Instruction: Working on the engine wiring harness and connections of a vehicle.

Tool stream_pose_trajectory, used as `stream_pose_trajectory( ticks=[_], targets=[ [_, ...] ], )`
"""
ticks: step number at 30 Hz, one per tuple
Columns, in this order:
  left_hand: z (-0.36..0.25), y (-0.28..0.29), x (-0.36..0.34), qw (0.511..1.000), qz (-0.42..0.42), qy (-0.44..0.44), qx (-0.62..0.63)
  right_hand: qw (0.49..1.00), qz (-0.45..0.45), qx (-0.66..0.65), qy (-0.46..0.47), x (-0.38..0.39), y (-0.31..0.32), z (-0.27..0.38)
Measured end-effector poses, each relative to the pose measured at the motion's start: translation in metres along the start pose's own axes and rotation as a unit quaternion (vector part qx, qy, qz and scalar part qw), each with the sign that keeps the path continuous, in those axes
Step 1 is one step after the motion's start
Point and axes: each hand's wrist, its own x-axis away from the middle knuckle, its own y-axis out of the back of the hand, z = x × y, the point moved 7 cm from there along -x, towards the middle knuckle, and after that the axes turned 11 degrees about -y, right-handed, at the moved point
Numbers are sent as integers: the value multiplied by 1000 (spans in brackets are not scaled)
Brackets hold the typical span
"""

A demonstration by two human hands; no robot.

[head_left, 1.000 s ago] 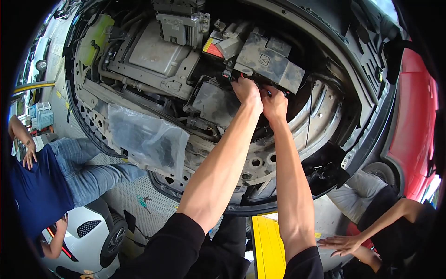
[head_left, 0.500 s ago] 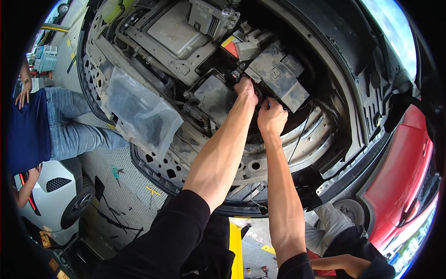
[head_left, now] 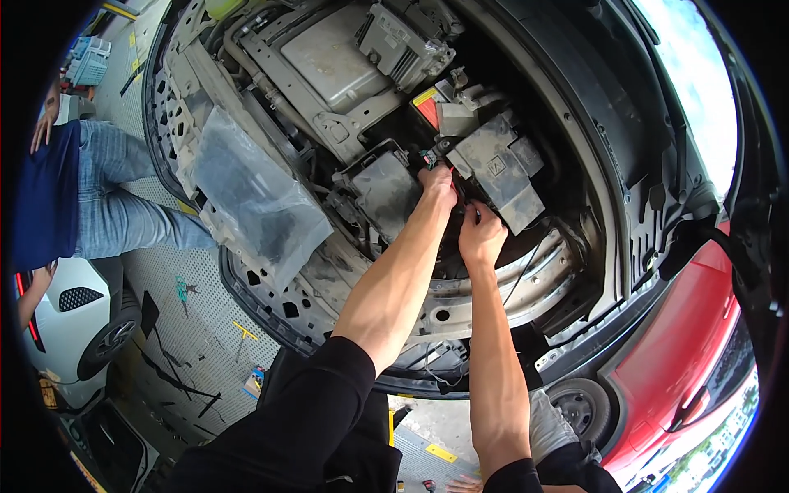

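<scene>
Both of my hands reach down into the engine bay of a car, between two dusty black boxes. My left hand (head_left: 438,187) is closed around wiring beside the lower black box (head_left: 381,187). Just above its fingers shows a small green and red wire end or connector (head_left: 428,158); a bit of red wire lies at the hand's right side. My right hand (head_left: 482,236) is pinched close by, below the dusty lidded box (head_left: 496,168). What its fingertips hold is too dark and small to make out.
A battery (head_left: 427,105) with a red and yellow label and a metal-cased unit (head_left: 403,45) sit farther in. Clear plastic sheeting (head_left: 255,197) covers the front panel. One person (head_left: 49,189) stands at left; another's dark top shows at lower right, near a red car (head_left: 674,337).
The view has shifted, so the engine bay sits lower in the picture. Both hands stay at nearly the same spot between the boxes. Red wire now shows beside my left hand.
</scene>
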Motion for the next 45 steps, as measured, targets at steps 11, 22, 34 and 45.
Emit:
stream_pose_trajectory(
  ticks=[11, 22, 34, 45],
  targets=[
    [-17, 11, -29, 997, 44, -62, 12, 998, 23, -45, -32, 3, -21, 4],
    [-14, 9, -20, 999, -24, -34, -1, 999, 23, -37, -13, 4, -15, 7],
    [-3, 5, -36, 994, 48, -101, 1, 997, 55, -33, -37, 4, -13, 8],
    [-24, 4, -15, 984, 57, -167, 15, 996, 68, -36, -51, 8, -13, 13]
  ],
)
